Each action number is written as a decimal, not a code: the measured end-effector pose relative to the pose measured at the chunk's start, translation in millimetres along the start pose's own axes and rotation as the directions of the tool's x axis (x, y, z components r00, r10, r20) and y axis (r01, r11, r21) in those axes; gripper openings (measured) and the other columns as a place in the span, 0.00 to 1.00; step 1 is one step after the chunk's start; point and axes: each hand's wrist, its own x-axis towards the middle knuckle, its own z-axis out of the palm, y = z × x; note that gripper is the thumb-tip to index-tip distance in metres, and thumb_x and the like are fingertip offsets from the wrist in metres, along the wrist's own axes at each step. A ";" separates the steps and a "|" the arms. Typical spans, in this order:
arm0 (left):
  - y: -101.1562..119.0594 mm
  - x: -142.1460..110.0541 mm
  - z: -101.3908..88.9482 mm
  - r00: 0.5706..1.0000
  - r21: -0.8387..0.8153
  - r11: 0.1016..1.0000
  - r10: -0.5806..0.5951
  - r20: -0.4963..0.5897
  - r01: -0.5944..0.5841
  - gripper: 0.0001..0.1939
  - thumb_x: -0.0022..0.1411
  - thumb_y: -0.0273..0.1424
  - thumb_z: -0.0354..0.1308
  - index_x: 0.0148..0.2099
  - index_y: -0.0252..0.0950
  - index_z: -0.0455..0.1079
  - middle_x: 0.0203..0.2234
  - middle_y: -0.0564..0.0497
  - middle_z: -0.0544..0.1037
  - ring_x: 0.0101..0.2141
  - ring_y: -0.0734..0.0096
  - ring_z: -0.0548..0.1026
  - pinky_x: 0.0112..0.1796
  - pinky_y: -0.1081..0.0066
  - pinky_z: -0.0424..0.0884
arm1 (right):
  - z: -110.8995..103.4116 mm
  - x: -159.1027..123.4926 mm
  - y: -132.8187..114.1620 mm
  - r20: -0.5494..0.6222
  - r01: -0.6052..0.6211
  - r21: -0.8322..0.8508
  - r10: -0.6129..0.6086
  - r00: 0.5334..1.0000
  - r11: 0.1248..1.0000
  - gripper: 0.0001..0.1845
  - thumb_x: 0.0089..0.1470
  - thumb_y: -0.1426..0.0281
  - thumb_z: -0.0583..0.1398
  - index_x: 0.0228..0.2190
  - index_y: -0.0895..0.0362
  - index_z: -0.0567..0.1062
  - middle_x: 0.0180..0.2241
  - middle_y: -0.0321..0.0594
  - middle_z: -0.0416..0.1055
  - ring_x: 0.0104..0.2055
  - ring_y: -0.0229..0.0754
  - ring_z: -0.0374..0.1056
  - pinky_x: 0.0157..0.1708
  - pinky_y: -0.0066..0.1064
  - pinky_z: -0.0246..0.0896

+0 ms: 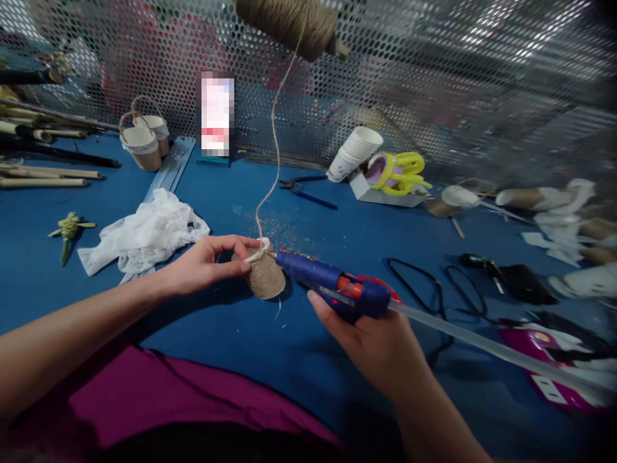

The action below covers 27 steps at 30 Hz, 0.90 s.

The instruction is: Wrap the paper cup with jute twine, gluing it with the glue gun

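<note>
My left hand pinches the rim of a small paper cup wrapped in brown twine, which is tilted over the blue table. In my right hand is a blue hot glue gun, its nozzle at the cup's rim. A long clear glue stick sticks out of the gun's back. From the cup, a strand of twine runs up to a large spool hanging at the top.
White lace lies left of the cup, with twine-wrapped cups behind it. Pliers, stacked paper cups and a white box stand toward the back. Black cable and a purple power strip lie at right.
</note>
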 end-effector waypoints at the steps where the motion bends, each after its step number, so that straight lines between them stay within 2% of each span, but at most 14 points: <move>1: 0.0 0.0 -0.1 1.000 0.004 1.000 0.004 0.000 -0.004 0.06 0.57 0.29 0.58 0.29 0.33 0.65 0.53 0.40 0.68 0.56 0.55 0.62 0.55 0.54 0.53 | 0.7 0.6 -0.9 -0.013 0.009 0.009 -0.009 1.000 1.000 0.12 0.55 0.65 0.54 0.26 0.55 0.75 0.21 0.39 0.74 0.28 0.46 0.73 0.30 0.35 0.68; 4: -0.4 0.1 -0.5 1.000 0.012 1.000 0.012 -0.001 -0.012 0.06 0.57 0.29 0.57 0.29 0.33 0.65 0.53 0.39 0.68 0.56 0.55 0.62 0.55 0.54 0.53 | 2.0 2.6 -5.1 -0.052 -0.013 0.068 0.016 0.999 0.998 0.14 0.55 0.64 0.52 0.26 0.55 0.74 0.21 0.39 0.74 0.25 0.44 0.72 0.29 0.34 0.68; 13: 0.3 0.6 -1.8 0.999 0.000 1.000 0.024 0.034 -0.024 0.06 0.57 0.28 0.57 0.29 0.33 0.64 0.54 0.40 0.67 0.57 0.55 0.62 0.55 0.54 0.53 | -5.7 5.1 -1.8 0.078 -0.150 0.108 0.142 0.987 0.983 0.13 0.53 0.64 0.54 0.22 0.55 0.71 0.18 0.39 0.72 0.22 0.43 0.70 0.24 0.32 0.65; 18: -2.4 1.1 -4.9 0.998 -0.010 1.000 0.025 0.061 -0.024 0.06 0.57 0.29 0.57 0.30 0.33 0.65 0.55 0.40 0.66 0.56 0.55 0.62 0.55 0.54 0.54 | -1.1 6.2 2.7 0.093 -0.255 0.241 0.239 0.967 0.936 0.17 0.51 0.65 0.56 0.14 0.53 0.63 0.12 0.33 0.64 0.18 0.39 0.66 0.19 0.29 0.62; 21: -3.2 1.2 -6.0 0.997 0.005 0.999 0.031 0.072 -0.032 0.06 0.57 0.29 0.57 0.30 0.33 0.65 0.56 0.40 0.65 0.56 0.55 0.62 0.55 0.55 0.54 | -0.9 8.0 3.2 0.132 -0.310 0.257 0.284 0.950 0.915 0.20 0.51 0.65 0.57 0.12 0.53 0.60 0.11 0.33 0.63 0.17 0.38 0.65 0.18 0.28 0.60; 27: -1.1 0.9 -6.2 0.995 0.000 1.000 0.031 0.093 -0.031 0.06 0.57 0.30 0.57 0.29 0.33 0.66 0.56 0.41 0.65 0.57 0.55 0.62 0.54 0.55 0.55 | -2.2 5.4 1.5 0.126 -0.285 0.277 0.260 0.957 0.918 0.20 0.52 0.64 0.57 0.12 0.53 0.61 0.09 0.30 0.60 0.14 0.35 0.61 0.15 0.27 0.56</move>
